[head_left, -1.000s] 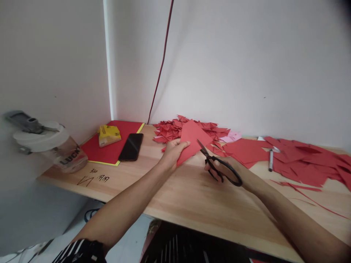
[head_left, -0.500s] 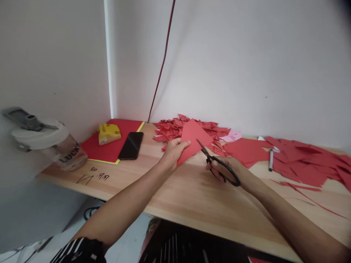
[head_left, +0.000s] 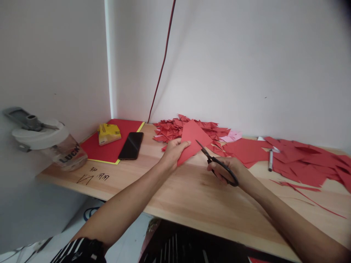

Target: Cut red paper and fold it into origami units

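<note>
Between the thumb and fingers of my left hand (head_left: 175,150) is a sheet of red paper (head_left: 194,136), held up tilted above the desk. My right hand (head_left: 226,168) grips a pair of black-handled scissors (head_left: 210,157). The scissors' blades point up and to the left, across the lower right part of the sheet. From here I cannot tell whether the paper lies between the blades. Behind the sheet is a heap of cut and folded red paper pieces (head_left: 171,128).
Red sheets (head_left: 301,160), a marker (head_left: 271,160) and thin paper strips (head_left: 304,187) lie to the right. Leftward are a black phone (head_left: 131,146), a yellow packet (head_left: 109,134) on red paper (head_left: 127,126), and a lidded bottle (head_left: 65,149). A dark red cable (head_left: 164,54) hangs along the wall.
The scissors' handles have drawn together and the blades look more closed, with the tip slightly farther left over the sheet. My left hand and the paper have hardly moved.
</note>
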{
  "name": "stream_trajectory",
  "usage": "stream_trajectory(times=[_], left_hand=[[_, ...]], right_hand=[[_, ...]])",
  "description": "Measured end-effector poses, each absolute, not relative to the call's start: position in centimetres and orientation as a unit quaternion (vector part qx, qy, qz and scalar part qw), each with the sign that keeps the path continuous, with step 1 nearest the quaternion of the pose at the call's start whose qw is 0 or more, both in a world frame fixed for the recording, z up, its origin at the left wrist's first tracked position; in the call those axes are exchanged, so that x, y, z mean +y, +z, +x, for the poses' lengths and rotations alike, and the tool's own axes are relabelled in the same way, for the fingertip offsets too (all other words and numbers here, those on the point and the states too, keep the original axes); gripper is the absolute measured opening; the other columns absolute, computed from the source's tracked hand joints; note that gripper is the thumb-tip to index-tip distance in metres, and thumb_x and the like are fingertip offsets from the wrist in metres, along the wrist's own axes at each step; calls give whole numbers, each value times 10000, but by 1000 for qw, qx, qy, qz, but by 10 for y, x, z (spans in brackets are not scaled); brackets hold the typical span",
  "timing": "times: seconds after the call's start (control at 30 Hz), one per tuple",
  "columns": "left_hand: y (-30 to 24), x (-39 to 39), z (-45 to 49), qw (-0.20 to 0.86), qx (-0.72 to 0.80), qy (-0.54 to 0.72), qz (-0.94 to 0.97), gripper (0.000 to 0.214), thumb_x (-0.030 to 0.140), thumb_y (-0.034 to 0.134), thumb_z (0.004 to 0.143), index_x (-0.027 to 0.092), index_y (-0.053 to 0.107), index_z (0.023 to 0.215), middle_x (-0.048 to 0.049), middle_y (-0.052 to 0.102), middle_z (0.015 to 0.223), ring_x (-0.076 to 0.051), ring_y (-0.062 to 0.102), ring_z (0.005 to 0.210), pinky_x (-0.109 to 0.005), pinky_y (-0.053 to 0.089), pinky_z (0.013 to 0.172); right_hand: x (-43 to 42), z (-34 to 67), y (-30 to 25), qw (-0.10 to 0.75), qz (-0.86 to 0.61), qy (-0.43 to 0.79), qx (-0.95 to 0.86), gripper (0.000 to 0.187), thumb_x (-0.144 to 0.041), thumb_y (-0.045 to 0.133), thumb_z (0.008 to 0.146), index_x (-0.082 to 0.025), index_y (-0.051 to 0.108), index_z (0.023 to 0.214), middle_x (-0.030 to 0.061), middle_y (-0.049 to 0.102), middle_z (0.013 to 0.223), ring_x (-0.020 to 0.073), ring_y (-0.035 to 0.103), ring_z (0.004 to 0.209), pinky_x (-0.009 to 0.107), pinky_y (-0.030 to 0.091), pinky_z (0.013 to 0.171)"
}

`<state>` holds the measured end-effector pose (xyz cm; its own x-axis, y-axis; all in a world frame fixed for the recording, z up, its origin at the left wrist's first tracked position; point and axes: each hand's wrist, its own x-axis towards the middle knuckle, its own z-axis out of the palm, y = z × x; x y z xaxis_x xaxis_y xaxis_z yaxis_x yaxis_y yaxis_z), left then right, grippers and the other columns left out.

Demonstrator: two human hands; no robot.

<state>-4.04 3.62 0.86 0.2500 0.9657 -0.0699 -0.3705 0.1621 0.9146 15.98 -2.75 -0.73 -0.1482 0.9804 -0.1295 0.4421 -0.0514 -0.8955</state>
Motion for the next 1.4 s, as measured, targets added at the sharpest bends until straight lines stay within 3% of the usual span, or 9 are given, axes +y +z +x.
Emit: stream_trajectory(times=[0.27, 0.37, 0.57, 0.73, 1.0, 1.4], left_hand=[[9, 37, -41, 674, 363, 490, 417, 183, 267, 744, 660, 119, 657, 723, -56, 686, 619, -135, 614, 507, -220, 466, 508], [10, 36, -40, 677, 361, 486, 418, 179, 265, 742, 668, 120, 652, 718, -49, 680, 618, -135, 616, 499, -222, 469, 504], [11, 34, -39, 681, 347, 475, 435, 189, 265, 741, 679, 106, 659, 740, -56, 679, 645, -140, 627, 511, -248, 508, 537], [7, 34, -38, 683, 335, 469, 449, 172, 265, 722, 678, 115, 657, 731, -38, 662, 609, -137, 620, 490, -251, 515, 537], [3, 34, -38, 689, 331, 449, 463, 168, 274, 714, 686, 119, 670, 732, -57, 682, 616, -159, 648, 511, -225, 480, 495], [2, 34, -38, 692, 334, 443, 462, 155, 255, 689, 716, 110, 668, 766, -43, 664, 567, -149, 639, 501, -194, 453, 462]], right_hand=[[-26, 166, -14, 303, -544, 450, -640, 282, -423, 559, 837, -157, 653, 841, -29, 510, 464, 99, 438, 379, 224, 296, 386], [-27, 166, -12, 298, -526, 444, -662, 285, -428, 558, 846, -157, 637, 883, -19, 535, 501, 113, 468, 411, 241, 338, 405], [-31, 162, -4, 304, -482, 441, -693, 379, -564, 527, 873, -202, 595, 785, 15, 575, 552, 159, 530, 524, 311, 471, 550], [-31, 161, -3, 295, -482, 447, -693, 402, -586, 484, 899, -204, 589, 833, 15, 567, 562, 166, 532, 542, 308, 433, 525], [-32, 160, 0, 297, -489, 408, -711, 289, -441, 474, 925, -208, 567, 782, -1, 551, 556, 151, 529, 530, 287, 407, 515], [-30, 152, -9, 321, -562, 449, -616, 304, -458, 536, 844, -176, 613, 760, -28, 522, 429, 111, 459, 377, 233, 303, 389]])
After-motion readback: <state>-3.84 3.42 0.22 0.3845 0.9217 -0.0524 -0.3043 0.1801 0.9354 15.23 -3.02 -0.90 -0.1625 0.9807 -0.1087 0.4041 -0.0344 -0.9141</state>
